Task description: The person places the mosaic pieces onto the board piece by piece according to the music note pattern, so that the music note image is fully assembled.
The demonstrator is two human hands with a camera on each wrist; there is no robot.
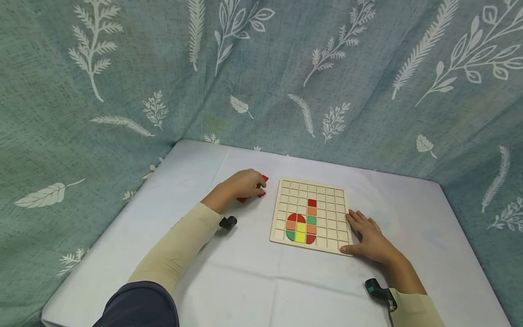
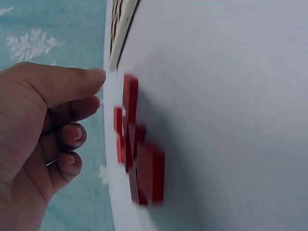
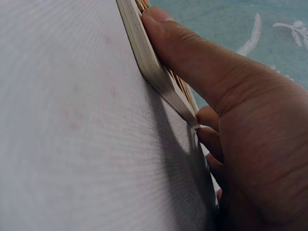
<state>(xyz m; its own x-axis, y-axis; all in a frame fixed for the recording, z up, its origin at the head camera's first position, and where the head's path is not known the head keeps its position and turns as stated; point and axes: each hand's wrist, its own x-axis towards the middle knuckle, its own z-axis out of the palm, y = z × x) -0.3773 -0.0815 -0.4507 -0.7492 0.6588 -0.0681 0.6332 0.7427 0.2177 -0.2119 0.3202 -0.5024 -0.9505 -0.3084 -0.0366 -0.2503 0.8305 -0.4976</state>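
The left hand (image 1: 245, 182) is over a small group of red pieces (image 1: 242, 199) left of the wooden grid board (image 1: 275, 215). In the left wrist view, the thumb and bent fingers of that hand (image 2: 53, 110) show nothing held, beside the overlapping red blocks (image 2: 153, 173). The right hand (image 1: 369, 238) rests at the board's near right corner, thumb on the front corner and fingers spread along the right edge. The right wrist view shows its thumb (image 3: 192, 53) lying along the board's edge (image 3: 156, 77). Red (image 1: 312, 202), orange, green and yellow (image 1: 300, 237) pieces lie in the grid.
A white cloth (image 1: 253, 286) covers the table. Patterned green curtains (image 1: 261, 91) hang behind and at both sides. Small black devices are at the left wrist (image 1: 228, 222) and the right wrist (image 1: 377, 290).
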